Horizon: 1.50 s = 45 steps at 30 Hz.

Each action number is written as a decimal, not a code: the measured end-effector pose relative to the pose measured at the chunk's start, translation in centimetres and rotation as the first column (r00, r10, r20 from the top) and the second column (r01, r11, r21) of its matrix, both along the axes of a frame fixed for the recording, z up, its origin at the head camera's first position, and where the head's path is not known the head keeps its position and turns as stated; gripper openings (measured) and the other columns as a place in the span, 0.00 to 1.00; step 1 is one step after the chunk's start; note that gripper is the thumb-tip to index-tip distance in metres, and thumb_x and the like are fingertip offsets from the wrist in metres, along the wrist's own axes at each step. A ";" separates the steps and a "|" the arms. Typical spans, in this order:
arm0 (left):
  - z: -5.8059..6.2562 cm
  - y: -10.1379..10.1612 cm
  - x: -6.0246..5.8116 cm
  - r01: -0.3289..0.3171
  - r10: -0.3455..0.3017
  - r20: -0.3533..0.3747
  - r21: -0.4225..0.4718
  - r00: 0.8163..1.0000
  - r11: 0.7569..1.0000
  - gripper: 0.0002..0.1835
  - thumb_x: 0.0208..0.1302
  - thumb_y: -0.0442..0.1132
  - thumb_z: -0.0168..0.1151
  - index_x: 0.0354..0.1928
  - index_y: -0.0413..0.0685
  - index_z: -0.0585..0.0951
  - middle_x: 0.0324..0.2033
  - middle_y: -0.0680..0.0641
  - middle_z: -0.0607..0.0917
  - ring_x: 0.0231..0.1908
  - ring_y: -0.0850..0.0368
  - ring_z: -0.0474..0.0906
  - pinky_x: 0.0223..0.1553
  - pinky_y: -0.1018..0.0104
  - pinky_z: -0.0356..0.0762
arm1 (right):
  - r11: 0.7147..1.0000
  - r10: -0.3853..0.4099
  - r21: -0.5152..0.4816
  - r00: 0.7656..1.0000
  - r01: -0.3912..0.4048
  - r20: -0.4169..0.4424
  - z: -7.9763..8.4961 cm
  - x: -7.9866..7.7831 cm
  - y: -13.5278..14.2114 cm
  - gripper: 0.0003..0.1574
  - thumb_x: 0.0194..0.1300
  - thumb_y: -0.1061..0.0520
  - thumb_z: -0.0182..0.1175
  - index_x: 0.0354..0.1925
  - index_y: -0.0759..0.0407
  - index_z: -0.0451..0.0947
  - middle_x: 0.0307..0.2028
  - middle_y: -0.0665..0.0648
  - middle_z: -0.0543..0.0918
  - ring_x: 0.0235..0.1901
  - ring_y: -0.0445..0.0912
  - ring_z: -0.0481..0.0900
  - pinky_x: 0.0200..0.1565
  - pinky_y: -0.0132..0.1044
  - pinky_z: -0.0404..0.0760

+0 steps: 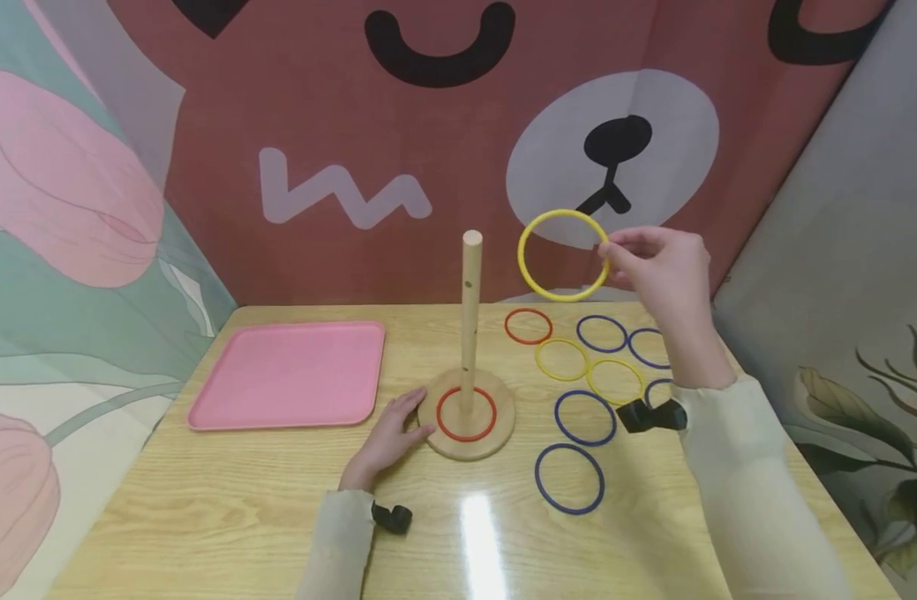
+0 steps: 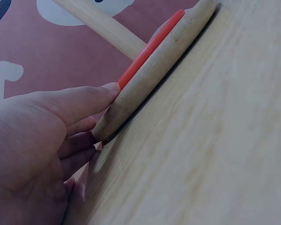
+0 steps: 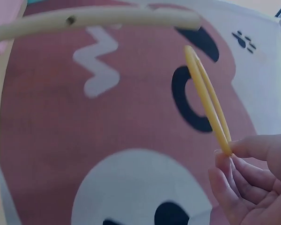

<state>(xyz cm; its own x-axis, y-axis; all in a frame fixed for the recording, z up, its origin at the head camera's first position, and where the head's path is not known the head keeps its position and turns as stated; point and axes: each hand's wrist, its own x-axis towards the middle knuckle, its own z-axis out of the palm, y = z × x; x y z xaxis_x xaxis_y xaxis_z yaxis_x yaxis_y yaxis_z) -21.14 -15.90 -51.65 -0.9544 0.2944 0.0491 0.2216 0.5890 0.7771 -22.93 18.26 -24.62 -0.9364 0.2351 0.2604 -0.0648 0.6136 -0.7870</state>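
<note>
Thumb and fingertips of my right hand (image 1: 672, 271) pinch the right edge of a yellow ring (image 1: 566, 297), held up in the air right of a wooden post (image 1: 470, 317). In the right wrist view the ring (image 3: 206, 96) looks narrow, its far end just below the post's tip. The post stands upright on a round wooden base (image 1: 466, 451), and a red ring (image 1: 466, 438) lies around its foot. My left hand (image 1: 387, 437) holds the base's left edge, the thumb on top by the red ring and the fingers against the side, as the left wrist view shows.
Right of the stand, several rings lie on the table: a red one (image 1: 528, 342), yellow ones (image 1: 562, 380) and blue ones (image 1: 569, 512). My right forearm partly covers the rightmost blue rings. A pink tray (image 1: 289, 375) lies at the left. A printed curtain (image 1: 338, 275) hangs behind the table.
</note>
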 end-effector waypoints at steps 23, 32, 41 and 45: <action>0.0 0.0 0.0 0.009 -0.008 -0.027 0.013 1.000 1.000 0.37 0.64 0.45 0.64 0.71 0.39 0.62 0.71 0.38 0.64 0.72 0.39 0.56 0.76 0.42 0.39 | 0.973 0.214 -0.080 0.976 -0.217 -0.046 0.9 -1.6 -7.6 0.13 0.61 0.53 0.67 0.41 0.59 0.86 0.36 0.57 0.89 0.27 0.35 0.83 0.35 0.25 0.83; -0.1 -0.2 0.0 0.003 -0.003 -0.027 0.002 1.000 1.000 0.37 0.64 0.46 0.63 0.71 0.40 0.62 0.71 0.39 0.64 0.72 0.40 0.56 0.76 0.43 0.39 | 0.971 0.234 0.042 0.972 -0.234 0.010 -2.7 -1.6 -8.4 0.13 0.63 0.50 0.66 0.41 0.56 0.86 0.36 0.57 0.89 0.33 0.48 0.87 0.31 0.31 0.78; 0.1 -0.1 -0.1 0.003 -0.003 -0.006 -0.003 1.000 1.000 0.38 0.64 0.46 0.63 0.72 0.42 0.61 0.72 0.40 0.63 0.73 0.42 0.55 0.77 0.45 0.38 | 0.964 0.252 0.096 0.968 -0.250 -0.013 -8.1 -1.6 -8.5 0.11 0.63 0.54 0.65 0.40 0.59 0.86 0.35 0.58 0.89 0.36 0.49 0.85 0.32 0.31 0.79; 0.0 -0.1 -0.1 0.006 -0.006 -0.024 0.005 1.000 1.000 0.37 0.64 0.45 0.63 0.71 0.40 0.62 0.71 0.38 0.64 0.72 0.39 0.56 0.76 0.42 0.39 | 0.958 0.266 0.123 0.963 -0.260 -0.035 -10.8 -1.8 -8.5 0.09 0.62 0.57 0.66 0.38 0.62 0.86 0.34 0.59 0.89 0.34 0.50 0.86 0.34 0.36 0.83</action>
<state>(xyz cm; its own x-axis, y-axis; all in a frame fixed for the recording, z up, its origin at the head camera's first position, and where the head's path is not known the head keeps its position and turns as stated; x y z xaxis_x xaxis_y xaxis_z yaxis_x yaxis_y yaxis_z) -21.22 -15.95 -51.62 -0.9513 0.2995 0.0734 0.2436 0.5841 0.7743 -24.68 9.80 -35.45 -0.9461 -0.0520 0.3196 -0.2736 0.6565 -0.7030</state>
